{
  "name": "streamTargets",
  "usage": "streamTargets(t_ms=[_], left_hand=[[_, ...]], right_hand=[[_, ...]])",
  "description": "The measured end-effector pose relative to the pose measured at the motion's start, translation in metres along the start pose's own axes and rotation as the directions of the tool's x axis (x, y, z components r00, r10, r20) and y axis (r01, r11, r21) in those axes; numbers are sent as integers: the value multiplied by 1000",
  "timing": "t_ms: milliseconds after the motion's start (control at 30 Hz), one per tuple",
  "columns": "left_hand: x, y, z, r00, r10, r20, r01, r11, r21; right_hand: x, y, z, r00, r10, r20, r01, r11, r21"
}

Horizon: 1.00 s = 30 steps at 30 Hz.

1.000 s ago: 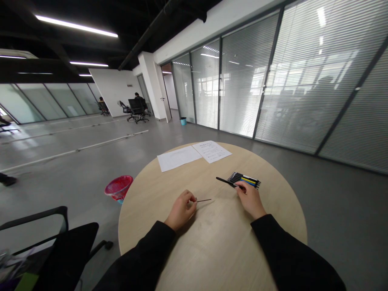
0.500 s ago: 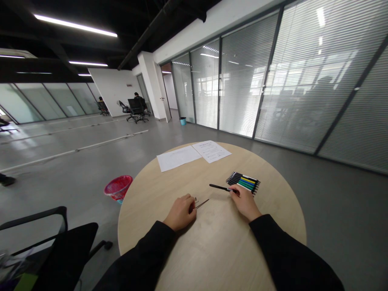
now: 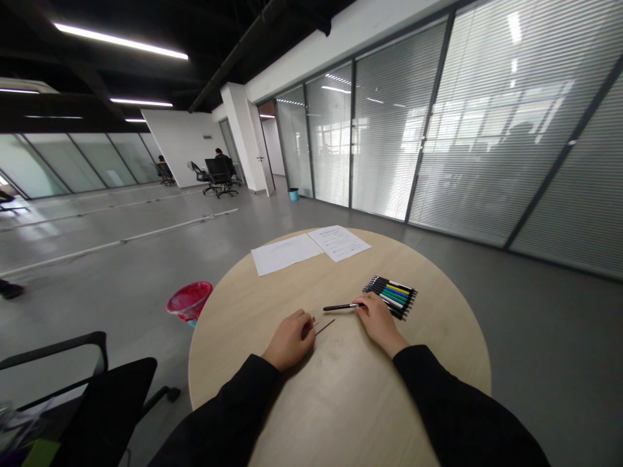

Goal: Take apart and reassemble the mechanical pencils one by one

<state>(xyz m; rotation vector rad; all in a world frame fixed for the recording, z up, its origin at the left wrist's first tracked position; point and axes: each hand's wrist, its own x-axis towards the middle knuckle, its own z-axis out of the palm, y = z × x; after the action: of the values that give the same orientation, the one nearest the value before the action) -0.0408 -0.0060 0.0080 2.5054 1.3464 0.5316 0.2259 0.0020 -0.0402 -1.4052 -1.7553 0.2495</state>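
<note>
My left hand rests on the round table, fingers curled in. Out of its fingertips sticks a thin dark pen refill, its far end pointing toward the right. A tiny pale piece shows by the same fingers, too small to name. My right hand pinches one end of a black pen, which points left just above the refill. Behind that hand a row of pens lies side by side, mostly black, with yellow, blue, green and white ones among them. The hand covers part of the row.
Two sheets of paper, a left one and a printed right one, lie at the table's far edge. A red-lined waste bin stands left of the table. A black chair is at lower left. Farther back, a person sits near office chairs.
My right hand has moved left with the black pen, bringing it closer to my left hand and levelling it. More of the pen row's near edge shows. My left hand has barely moved.
</note>
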Motion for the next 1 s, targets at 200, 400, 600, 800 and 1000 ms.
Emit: streamTargets(t_ms=[200, 400, 600, 800, 1000], left_hand=[[2, 0, 0, 998, -25, -50, 24, 1000, -9], [2, -4, 2, 997, -39, -65, 39, 999, -8], [2, -7, 3, 996, -23, -83, 21, 1000, -23], [2, -7, 1, 997, -25, -72, 21, 999, -46], [2, -8, 0, 997, -35, -68, 32, 998, -52]], right_hand=[[7, -9, 8, 998, 18, 60, -12, 995, -101], [5, -15, 7, 990, 29, 136, -7, 986, -165], [4, -12, 7, 991, 10, 132, 6, 992, -123], [1, -3, 4, 995, 53, 89, -36, 982, -185], [1, -5, -2, 993, 68, 93, -44, 971, -234]])
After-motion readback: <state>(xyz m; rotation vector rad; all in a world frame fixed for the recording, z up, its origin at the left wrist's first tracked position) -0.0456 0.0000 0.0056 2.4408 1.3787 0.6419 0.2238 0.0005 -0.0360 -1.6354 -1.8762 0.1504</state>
